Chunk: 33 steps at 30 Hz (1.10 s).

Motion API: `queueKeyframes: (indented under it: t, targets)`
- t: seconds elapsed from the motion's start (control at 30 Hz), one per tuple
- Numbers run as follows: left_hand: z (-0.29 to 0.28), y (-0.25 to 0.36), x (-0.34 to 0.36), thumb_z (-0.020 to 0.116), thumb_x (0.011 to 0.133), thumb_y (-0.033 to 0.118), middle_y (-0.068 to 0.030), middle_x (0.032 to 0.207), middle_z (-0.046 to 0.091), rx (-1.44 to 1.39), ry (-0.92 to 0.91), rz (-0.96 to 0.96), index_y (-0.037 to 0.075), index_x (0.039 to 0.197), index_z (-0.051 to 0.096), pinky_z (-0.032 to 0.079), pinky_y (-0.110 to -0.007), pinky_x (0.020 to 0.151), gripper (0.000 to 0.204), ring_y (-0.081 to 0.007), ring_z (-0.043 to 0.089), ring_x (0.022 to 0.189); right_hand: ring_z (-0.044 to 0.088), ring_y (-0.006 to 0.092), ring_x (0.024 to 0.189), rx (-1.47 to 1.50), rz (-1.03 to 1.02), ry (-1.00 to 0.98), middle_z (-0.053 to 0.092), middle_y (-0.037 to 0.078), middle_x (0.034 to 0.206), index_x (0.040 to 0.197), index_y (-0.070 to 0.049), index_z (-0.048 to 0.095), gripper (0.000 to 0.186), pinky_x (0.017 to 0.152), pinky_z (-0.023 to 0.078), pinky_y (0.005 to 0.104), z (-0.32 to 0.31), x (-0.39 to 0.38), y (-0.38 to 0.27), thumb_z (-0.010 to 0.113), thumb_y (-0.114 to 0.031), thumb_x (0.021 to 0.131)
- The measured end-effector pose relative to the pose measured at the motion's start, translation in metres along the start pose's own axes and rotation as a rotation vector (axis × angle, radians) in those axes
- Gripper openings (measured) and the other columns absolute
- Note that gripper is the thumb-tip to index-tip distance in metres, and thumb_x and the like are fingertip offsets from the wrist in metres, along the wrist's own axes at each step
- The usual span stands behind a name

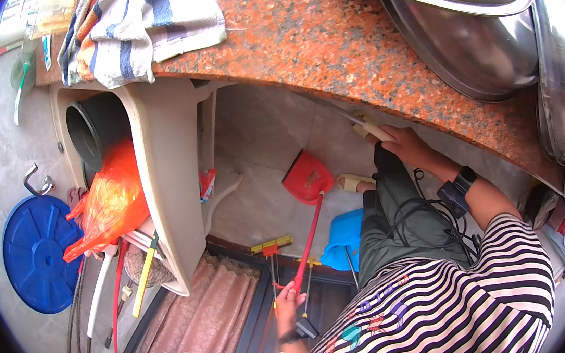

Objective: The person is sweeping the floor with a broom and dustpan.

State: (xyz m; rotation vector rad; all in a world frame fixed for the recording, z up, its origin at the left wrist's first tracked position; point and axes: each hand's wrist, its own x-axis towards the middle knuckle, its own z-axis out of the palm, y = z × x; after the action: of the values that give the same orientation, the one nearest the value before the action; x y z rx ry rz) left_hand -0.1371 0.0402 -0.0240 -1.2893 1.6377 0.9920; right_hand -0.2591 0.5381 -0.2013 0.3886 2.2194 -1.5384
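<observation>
I have the left hand (289, 302) closed around the handle of the red dustpan (308, 176), its scoop near the slipper (348, 182); the right hand (400, 145) clamps a pale grip (375, 130). Lifting carelessly, I could knock the desk (322, 27).

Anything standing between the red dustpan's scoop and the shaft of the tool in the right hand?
Nothing visible: grey floor shows between the red scoop and the tool's shaft; a slippered foot lies to the scoop's right.
</observation>
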Motion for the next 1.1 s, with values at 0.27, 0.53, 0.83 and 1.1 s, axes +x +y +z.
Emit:
queueKeyframes:
  t: [0.27, 0.53, 0.83, 1.1]
  targets:
    - [0.017, 0.018, -0.001, 0.048, 0.094, 0.009, -0.0118, 0.098, 0.061, -0.022, -0.003, 0.014, -0.001, 0.121, 0.051, 0.055, -0.023, 0.056, 0.029, -0.0188, 0.065, 0.066, 0.061, 0.0261, 0.077, 0.025, 0.119, -0.144, 0.061, 0.016, 0.089, 0.125, -0.004, 0.047, 0.042, 0.070, 0.046, 0.0351, 0.070, 0.148, 0.032, 0.052, -0.022, 0.088]
    - [0.008, 0.006, -0.008, 0.045, 0.094, 0.009, -0.0146, 0.108, 0.061, 0.040, -0.016, 0.062, -0.002, 0.125, 0.048, 0.056, -0.025, 0.065, 0.033, -0.0215, 0.066, 0.077, 0.061, 0.0251, 0.076, -0.026, 0.123, -0.127, 0.059, 0.016, 0.086, 0.127, -0.006, 0.045, 0.043, 0.069, 0.046, 0.0369, 0.072, 0.152, 0.021, 0.051, -0.025, 0.089]
    - [0.020, 0.010, 0.000, 0.047, 0.094, 0.011, -0.0132, 0.103, 0.061, 0.059, -0.017, 0.055, 0.000, 0.125, 0.049, 0.057, -0.024, 0.063, 0.032, -0.0205, 0.067, 0.075, 0.060, 0.0335, 0.080, -0.381, -0.098, 0.261, 0.059, 0.017, 0.085, 0.128, -0.008, 0.042, 0.047, 0.071, 0.048, 0.0422, 0.132, 0.207, 0.085, 0.053, -0.026, 0.086]
    - [0.022, -0.002, 0.010, 0.046, 0.094, 0.012, -0.0108, 0.097, 0.062, 0.119, 0.008, -0.004, -0.001, 0.124, 0.050, 0.055, -0.023, 0.065, 0.033, -0.0169, 0.066, 0.075, 0.060, 0.0360, 0.082, -0.582, -0.132, 0.073, 0.060, 0.017, 0.087, 0.129, -0.010, 0.041, 0.048, 0.072, 0.050, 0.0439, 0.123, 0.241, 0.098, 0.054, -0.023, 0.085]
